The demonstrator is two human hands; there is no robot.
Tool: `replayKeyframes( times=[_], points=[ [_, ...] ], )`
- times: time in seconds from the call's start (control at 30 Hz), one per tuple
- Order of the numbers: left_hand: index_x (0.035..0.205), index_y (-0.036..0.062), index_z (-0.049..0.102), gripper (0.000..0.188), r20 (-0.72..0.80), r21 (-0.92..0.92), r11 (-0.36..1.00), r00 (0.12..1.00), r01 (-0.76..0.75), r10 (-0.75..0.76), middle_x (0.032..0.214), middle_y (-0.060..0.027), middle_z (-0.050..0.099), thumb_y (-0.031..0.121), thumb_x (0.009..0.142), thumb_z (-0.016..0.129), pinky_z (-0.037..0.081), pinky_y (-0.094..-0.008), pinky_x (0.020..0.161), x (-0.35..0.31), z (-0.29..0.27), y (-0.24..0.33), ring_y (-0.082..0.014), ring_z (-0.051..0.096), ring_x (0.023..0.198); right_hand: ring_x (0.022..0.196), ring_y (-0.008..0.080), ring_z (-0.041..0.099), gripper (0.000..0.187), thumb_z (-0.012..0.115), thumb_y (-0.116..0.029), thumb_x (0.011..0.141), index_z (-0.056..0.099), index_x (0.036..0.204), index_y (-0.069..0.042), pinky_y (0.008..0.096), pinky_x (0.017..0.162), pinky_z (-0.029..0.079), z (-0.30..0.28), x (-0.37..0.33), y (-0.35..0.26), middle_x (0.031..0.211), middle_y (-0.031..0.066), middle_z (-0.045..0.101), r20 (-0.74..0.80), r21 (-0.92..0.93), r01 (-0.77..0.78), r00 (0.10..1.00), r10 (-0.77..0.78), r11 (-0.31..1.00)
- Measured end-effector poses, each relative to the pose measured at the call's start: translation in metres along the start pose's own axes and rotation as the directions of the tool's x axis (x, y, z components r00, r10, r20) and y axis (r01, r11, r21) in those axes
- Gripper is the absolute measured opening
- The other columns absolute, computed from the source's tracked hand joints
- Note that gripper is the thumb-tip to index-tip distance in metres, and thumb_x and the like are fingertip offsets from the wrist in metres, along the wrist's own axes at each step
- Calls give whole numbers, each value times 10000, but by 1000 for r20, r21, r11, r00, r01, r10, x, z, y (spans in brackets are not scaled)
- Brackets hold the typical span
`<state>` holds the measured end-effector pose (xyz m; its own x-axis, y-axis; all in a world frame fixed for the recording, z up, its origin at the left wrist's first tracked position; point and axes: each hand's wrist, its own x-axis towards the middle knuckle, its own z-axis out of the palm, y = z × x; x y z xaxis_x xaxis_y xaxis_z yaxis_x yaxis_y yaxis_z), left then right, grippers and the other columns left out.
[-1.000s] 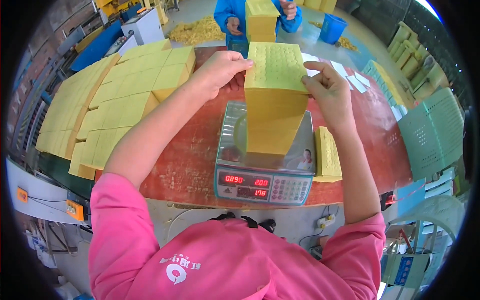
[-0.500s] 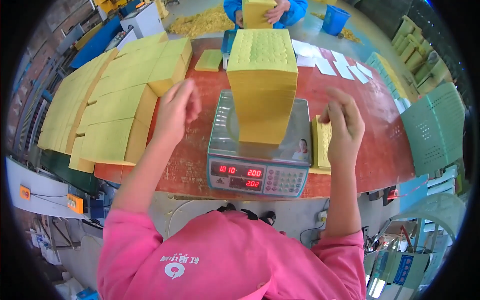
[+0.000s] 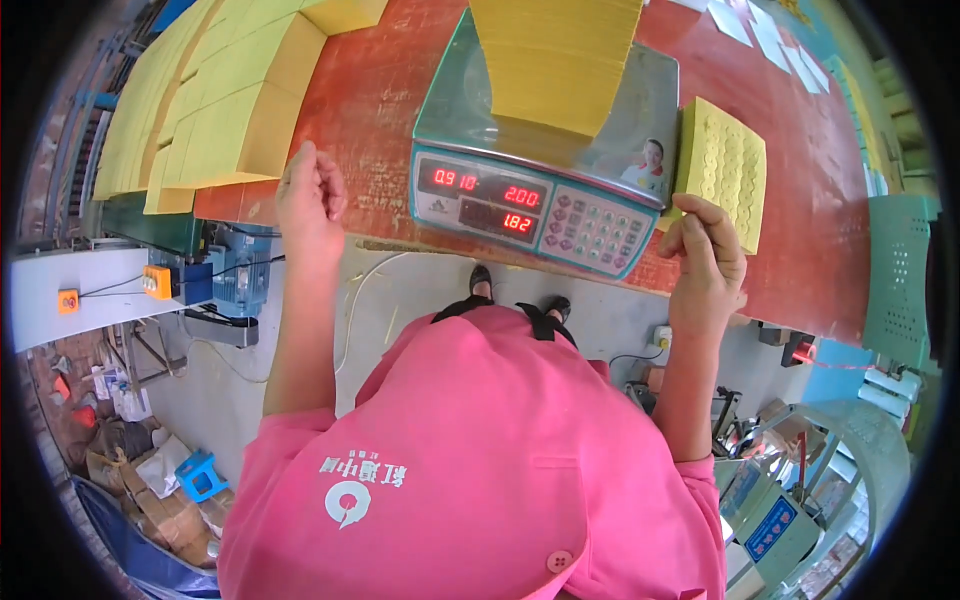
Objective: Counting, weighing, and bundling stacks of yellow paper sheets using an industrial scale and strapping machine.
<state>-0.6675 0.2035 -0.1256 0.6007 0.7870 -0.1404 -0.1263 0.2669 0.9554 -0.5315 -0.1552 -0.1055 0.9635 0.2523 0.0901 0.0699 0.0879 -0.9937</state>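
A tall stack of yellow paper sheets (image 3: 555, 70) stands on the metal pan of a digital scale (image 3: 530, 205), its top cut off by the frame edge. To the left of the scale, my left hand (image 3: 312, 195) hangs over the table edge with loosely bent, parted fingers and nothing in them. My right hand (image 3: 705, 258) is at the scale's right corner, beside a small stack of embossed yellow paper (image 3: 725, 170). Its fingers are bent with gaps between them, and no held thing shows. Whether its fingertips touch the small stack, I cannot tell.
Large blocks of stacked yellow paper (image 3: 225, 110) cover the left of the red table (image 3: 370, 110). White cards (image 3: 768, 40) lie at the far right. A green perforated plastic chair back (image 3: 900, 280) stands past the right edge. A blue stool (image 3: 202, 478) is on the floor at lower left.
The view has tilted downward, so the scale and table sit higher and the person opposite is out of sight. Both hands have drawn back toward me. The red digits on the scale differ.
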Motion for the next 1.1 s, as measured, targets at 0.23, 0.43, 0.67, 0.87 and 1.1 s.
replayKeyframes(
  times=[0.23,0.43,0.67,0.87,1.1],
  points=[
    [772,89,531,295,-10,27,999,1000,-26,26,548,-9,445,296,982,550,218,-234,402,-16,13,-5,-72,330,434,659,81,521,180,515,-18,961,651,1069,31,231,635,447,-3,-2,4,726,13,565,51,42,-23,998,20,999],
    [800,89,546,313,89,85,995,995,-47,39,584,-10,497,339,988,528,255,-235,436,-3,32,18,-73,389,478,668,74,531,175,511,-18,963,651,1057,29,228,637,454,-11,4,-3,730,4,571,40,43,-14,999,12,999],
    [1329,-63,447,689,410,26,999,910,46,-53,1184,-185,582,519,965,499,473,-376,942,84,108,84,-270,575,1110,923,122,576,270,543,-165,974,614,1162,16,281,864,462,39,86,-11,1017,60,646,27,60,1,1000,-2,998],
    [1320,-18,504,714,620,238,964,746,115,-242,1341,-125,551,567,916,556,448,-382,980,104,210,124,-245,539,1195,1003,150,576,481,510,-398,988,574,1285,-26,311,901,433,86,219,29,1182,69,628,-27,211,23,999,-18,977],
    [1272,62,585,487,696,403,905,598,135,-399,1164,-54,666,394,919,631,493,-304,897,97,216,133,-154,629,1044,1041,139,567,484,465,-415,1010,596,1254,-18,282,893,430,104,191,52,1157,61,643,40,287,-106,994,99,952]
  ],
)
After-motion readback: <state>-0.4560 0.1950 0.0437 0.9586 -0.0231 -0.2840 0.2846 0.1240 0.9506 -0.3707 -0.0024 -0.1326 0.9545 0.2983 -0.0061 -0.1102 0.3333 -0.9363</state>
